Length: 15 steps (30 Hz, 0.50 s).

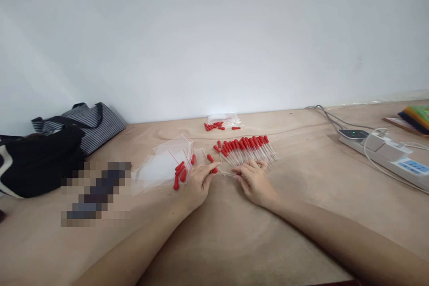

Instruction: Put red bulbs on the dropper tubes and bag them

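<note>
My left hand [200,182] is closed, its thumb and fingers pinching a red rubber bulb [214,170]. A thin clear dropper tube [228,174] spans the gap between my hands, its far end in the closed fingertips of my right hand [255,182]. Whether the tube sits inside the bulb is hard to make out. Just beyond my right hand lies a row of red-topped droppers [246,144], side by side with their clear tubes toward me. Loose red bulbs [180,172] and several bare clear tubes [200,155] lie around my left hand.
Clear zip bags [157,167] spread to the left. More red bulbs [213,126] and a small bag [223,119] lie near the wall. A power strip [385,154] with cables is at right; a black bag [43,161] and striped bag [107,127] stand at left.
</note>
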Each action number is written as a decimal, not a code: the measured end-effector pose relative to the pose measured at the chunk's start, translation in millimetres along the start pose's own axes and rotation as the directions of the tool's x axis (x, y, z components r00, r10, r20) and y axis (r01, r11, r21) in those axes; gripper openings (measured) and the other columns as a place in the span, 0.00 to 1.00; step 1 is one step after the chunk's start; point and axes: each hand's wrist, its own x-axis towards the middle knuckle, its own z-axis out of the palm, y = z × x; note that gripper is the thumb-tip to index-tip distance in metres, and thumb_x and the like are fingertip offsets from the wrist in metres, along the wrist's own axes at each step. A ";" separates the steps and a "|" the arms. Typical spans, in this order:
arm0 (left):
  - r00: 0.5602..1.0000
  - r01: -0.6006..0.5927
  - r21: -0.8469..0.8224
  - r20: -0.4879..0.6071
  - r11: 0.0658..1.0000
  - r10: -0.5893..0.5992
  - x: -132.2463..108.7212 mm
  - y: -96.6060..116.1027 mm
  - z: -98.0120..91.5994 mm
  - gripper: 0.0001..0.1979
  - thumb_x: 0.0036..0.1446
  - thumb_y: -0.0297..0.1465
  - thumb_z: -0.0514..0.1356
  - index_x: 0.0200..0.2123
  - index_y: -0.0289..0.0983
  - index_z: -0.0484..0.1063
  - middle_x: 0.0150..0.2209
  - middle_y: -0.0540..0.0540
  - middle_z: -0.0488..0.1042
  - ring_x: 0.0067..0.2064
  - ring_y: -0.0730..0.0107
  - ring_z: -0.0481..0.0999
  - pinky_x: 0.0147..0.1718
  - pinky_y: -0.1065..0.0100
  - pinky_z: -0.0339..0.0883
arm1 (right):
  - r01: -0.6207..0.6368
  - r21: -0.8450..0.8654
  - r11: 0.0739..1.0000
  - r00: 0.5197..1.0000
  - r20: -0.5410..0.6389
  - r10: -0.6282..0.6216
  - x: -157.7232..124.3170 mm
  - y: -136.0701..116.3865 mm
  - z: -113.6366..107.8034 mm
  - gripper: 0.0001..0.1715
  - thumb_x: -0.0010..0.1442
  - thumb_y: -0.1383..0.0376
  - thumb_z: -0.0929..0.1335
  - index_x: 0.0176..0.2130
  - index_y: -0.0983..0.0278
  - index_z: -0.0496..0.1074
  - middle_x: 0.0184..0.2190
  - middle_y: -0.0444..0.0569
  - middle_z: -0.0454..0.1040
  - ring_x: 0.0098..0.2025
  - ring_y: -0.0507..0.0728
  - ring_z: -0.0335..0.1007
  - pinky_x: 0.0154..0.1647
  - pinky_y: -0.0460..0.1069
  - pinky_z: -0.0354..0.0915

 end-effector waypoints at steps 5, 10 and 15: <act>0.997 0.058 -0.092 -0.049 0.994 -0.063 -0.9 -2.7 0.6 0.06 0.53 0.29 0.53 0.35 0.37 0.65 0.33 0.48 0.72 0.35 0.70 0.71 0.37 0.67 0.64 | 0.012 0.022 1.000 1.000 0.020 -0.013 -1.4 -0.4 -1.1 0.14 0.60 0.66 0.58 0.38 0.59 0.71 0.31 0.48 0.72 0.38 0.54 0.60 0.44 0.53 0.43; 0.990 0.118 0.081 0.069 0.990 -0.124 -3.2 0.2 -3.8 0.05 0.44 0.24 0.55 0.28 0.38 0.64 0.27 0.51 0.71 0.33 0.68 0.71 0.39 0.61 0.61 | 0.002 0.014 1.000 0.999 0.034 -0.002 -1.8 2.3 -1.3 0.13 0.60 0.66 0.59 0.37 0.59 0.71 0.31 0.47 0.72 0.38 0.54 0.60 0.44 0.53 0.43; 0.986 0.104 0.137 0.116 0.985 -0.120 -2.7 -2.8 -6.1 0.10 0.47 0.28 0.56 0.36 0.38 0.70 0.35 0.47 0.73 0.39 0.63 0.70 0.38 0.62 0.60 | 0.013 0.008 1.000 0.999 0.043 -0.013 -2.0 2.7 -1.5 0.11 0.59 0.66 0.60 0.36 0.59 0.71 0.31 0.46 0.72 0.38 0.53 0.61 0.44 0.53 0.43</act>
